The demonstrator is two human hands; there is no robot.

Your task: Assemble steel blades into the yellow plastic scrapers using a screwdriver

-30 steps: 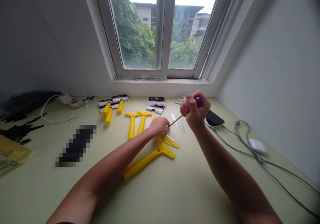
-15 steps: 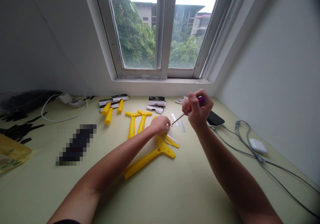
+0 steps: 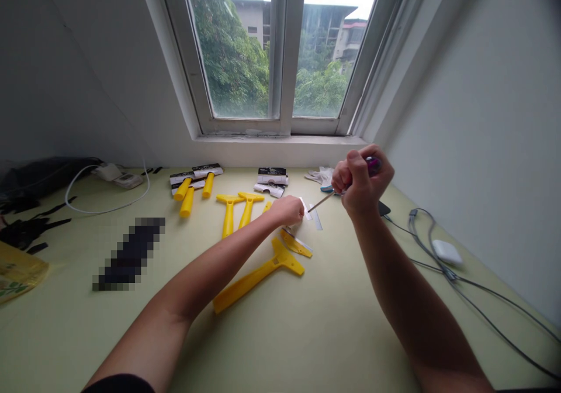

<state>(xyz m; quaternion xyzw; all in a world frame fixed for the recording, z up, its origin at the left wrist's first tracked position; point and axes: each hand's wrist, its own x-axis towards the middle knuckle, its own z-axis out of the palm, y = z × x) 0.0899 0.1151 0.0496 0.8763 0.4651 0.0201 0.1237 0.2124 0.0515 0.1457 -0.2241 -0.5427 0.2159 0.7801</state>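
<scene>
My right hand (image 3: 363, 182) is wrapped round the purple handle of a screwdriver (image 3: 323, 200), its shaft slanting down to the left. The tip is close to my left hand and over or beside thin metal blades (image 3: 315, 217) on the table. My left hand (image 3: 289, 210) is closed with curled fingers; whatever they pinch is hidden. Just below it lies a yellow clamp piece (image 3: 297, 245) with a metal blade along its edge. Nearer me rests a yellow scraper (image 3: 258, 277). Left of the hand are two more yellow scrapers (image 3: 228, 214), partly covered by my forearm.
Yellow handles (image 3: 186, 203) with black-and-white cards lie at the back left, more cards (image 3: 271, 178) below the window. White gloves (image 3: 322, 176) are behind my right hand. Cables (image 3: 432, 252) and a white case (image 3: 447, 253) occupy the right; a yellow bag (image 3: 20, 271) the left.
My right hand has moved right and slightly up with the screwdriver, and its tip has drawn away from my left fingers. The left hand has shifted slightly right and up, its fingers more curled.
</scene>
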